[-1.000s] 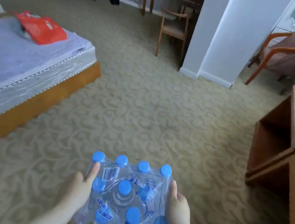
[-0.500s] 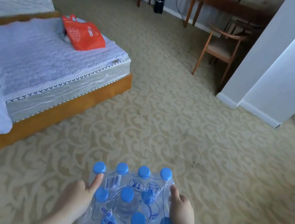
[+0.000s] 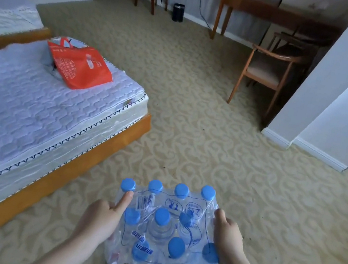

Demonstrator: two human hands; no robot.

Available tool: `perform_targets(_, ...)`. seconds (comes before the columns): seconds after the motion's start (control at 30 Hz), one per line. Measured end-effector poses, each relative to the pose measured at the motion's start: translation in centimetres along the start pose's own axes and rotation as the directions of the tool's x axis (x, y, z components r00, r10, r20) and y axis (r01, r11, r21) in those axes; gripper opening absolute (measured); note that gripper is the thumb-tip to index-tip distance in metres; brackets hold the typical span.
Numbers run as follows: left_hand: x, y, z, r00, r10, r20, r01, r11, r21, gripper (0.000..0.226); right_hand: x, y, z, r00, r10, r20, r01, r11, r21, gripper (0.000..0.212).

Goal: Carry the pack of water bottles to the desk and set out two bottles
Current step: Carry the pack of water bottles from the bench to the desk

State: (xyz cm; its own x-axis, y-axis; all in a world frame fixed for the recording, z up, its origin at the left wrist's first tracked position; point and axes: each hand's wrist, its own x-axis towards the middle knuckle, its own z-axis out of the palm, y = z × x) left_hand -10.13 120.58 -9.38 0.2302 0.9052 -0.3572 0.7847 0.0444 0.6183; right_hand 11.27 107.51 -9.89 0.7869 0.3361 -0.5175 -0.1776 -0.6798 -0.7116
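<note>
Your left hand [image 3: 100, 216] and right hand [image 3: 227, 235] clamp the pack of water bottles [image 3: 165, 230] from opposite sides, held above the carpet [image 3: 213, 143] directly in front of you. The left thumb lies extended along the pack's top edge; your remaining fingers wrap beneath the pack, so you cannot tell how they sit. The clear shrink-wrap contains upright bottles with blue caps [image 3: 162, 216], arranged in rows; a barcode label [image 3: 145, 200] sits near the left thumb. To your left stands a bed [image 3: 33, 107] with an orange bag [image 3: 80, 64] resting on the mattress; its contents are hidden. Farther ahead, the desk [image 3: 260, 5] stands against the wall, with a chair [image 3: 270, 67] before it and a small dark bin [image 3: 178, 12] beside it.
</note>
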Motion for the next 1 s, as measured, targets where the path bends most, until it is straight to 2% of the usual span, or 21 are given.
perform_targets(0.17,11.9,5.1,-3.4,0.991,0.133,0.003,-0.132,0.984,0.120,0.060,5.8,-7.9,4.5,0.998,0.052,-0.043,-0.049,0.996,0.068,0.038)
perform_targets(0.33,21.9,10.0,-5.0,0.983,0.181,-0.013,-0.176,0.970,0.169,0.065,12.4,-15.4,7.4,0.996,0.064,-0.055,-0.056,0.990,0.126,0.036)
perform_targets(0.6,35.7,19.1,-2.9,0.993,0.113,-0.011,-0.112,0.990,0.087,0.069,26.6,-26.2,8.7,0.998,0.063,-0.023,-0.061,0.993,0.102,0.038)
perform_targets(0.7,40.2,23.2,-2.1,0.997,0.080,-0.005,-0.079,0.995,0.060,0.070,31.7,-30.6,8.4,1.000,0.015,-0.019,-0.014,0.997,0.081,0.039)
perform_targets(0.8,44.4,26.6,-1.7,0.998,0.064,-0.023,-0.063,0.998,0.024,0.073,35.8,-35.1,8.2,0.999,0.015,-0.033,-0.013,0.999,0.039,0.039)
perform_targets(1.0,55.4,33.2,-1.4,0.997,0.025,-0.069,-0.027,0.999,-0.026,0.073,45.6,-43.6,9.9,1.000,0.012,0.017,-0.013,0.998,0.067,0.035)
